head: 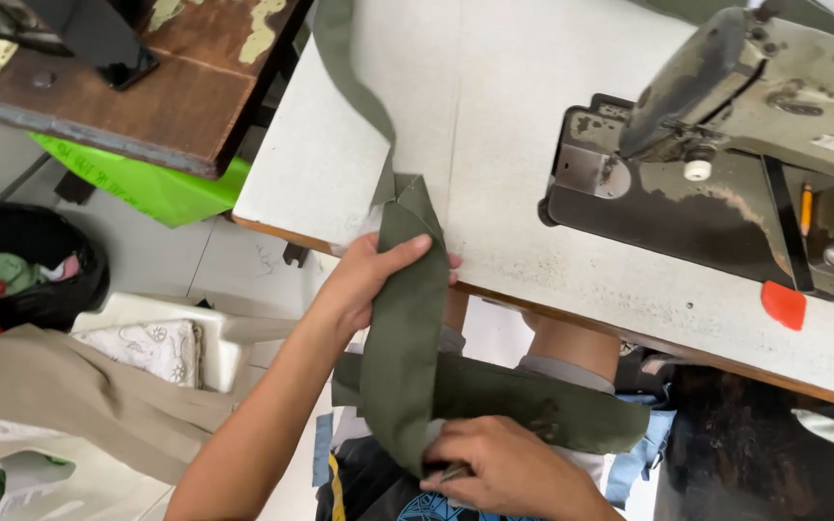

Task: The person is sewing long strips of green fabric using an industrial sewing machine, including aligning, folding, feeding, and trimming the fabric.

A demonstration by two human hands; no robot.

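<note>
head view: the olive fabric strip (405, 318) runs lengthwise from the white table (494, 145) down to the lap, dull and folded. the left hand (364, 280) clasps its middle; the right hand (499, 468) pinches its lower end, perhaps with a small tool. a bright green sheet (147, 183) lies beneath the brown bench (147, 87).

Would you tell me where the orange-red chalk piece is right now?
In the head view, the orange-red chalk piece lies on the white table at right, by the sewing machine base.
</note>
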